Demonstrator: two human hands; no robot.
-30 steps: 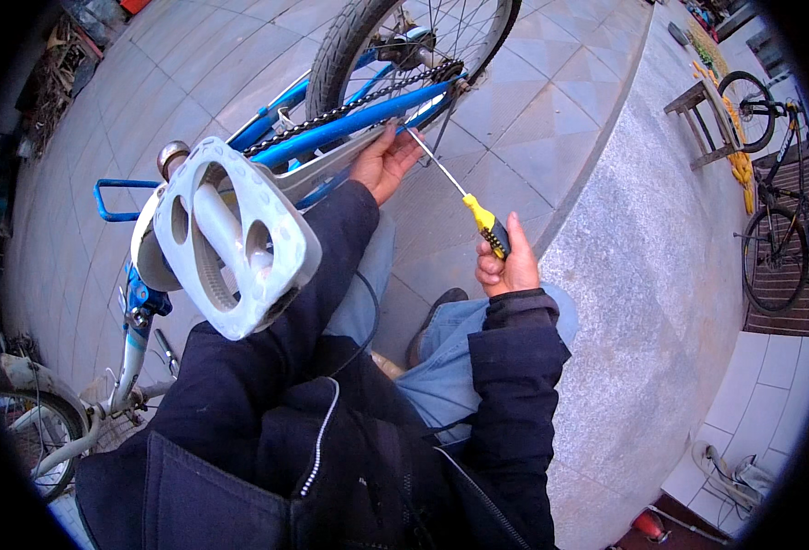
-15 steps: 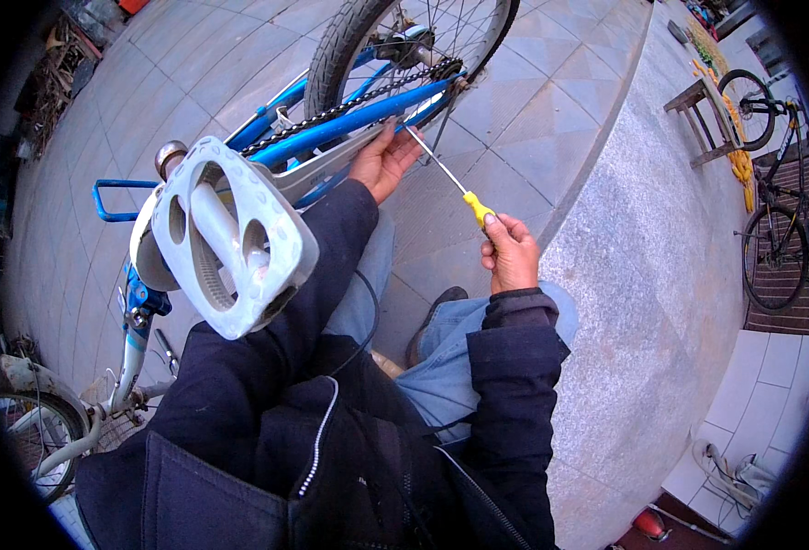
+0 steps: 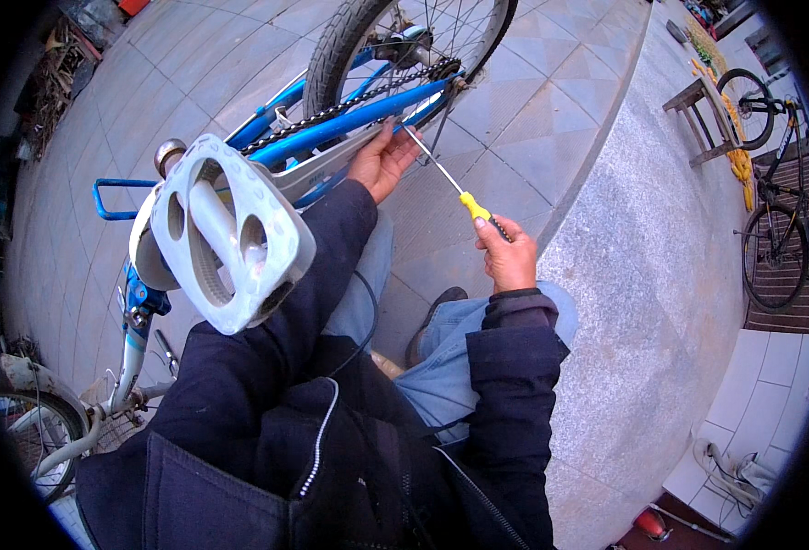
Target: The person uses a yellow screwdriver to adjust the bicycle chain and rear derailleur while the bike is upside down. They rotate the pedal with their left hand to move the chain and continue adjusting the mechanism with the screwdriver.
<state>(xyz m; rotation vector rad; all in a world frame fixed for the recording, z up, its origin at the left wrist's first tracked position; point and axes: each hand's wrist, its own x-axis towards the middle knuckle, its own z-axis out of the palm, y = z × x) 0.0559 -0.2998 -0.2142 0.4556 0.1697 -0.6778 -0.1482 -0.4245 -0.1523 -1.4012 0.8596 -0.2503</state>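
Note:
A screwdriver with a yellow and black handle and a slim metal shaft is gripped at the handle by my right hand. The shaft slants up and left, its tip touching or close to the underside of the blue bicycle frame bar. My left hand lies palm up beside the pale chain guard, thumb against the guard and fingers stretched toward the screwdriver tip. What the tip meets is too small to make out. Above the bar runs a dark chain to the rear wheel.
A large grey pedal juts up over my left forearm. At lower left is the bicycle's white front part with a wheel. A raised speckled ledge lies at right. Beyond it stand a wooden stool and another bicycle.
My right fingers have shifted on the screwdriver handle, so more of its black part shows. The handle has moved slightly left. My left hand keeps its place.

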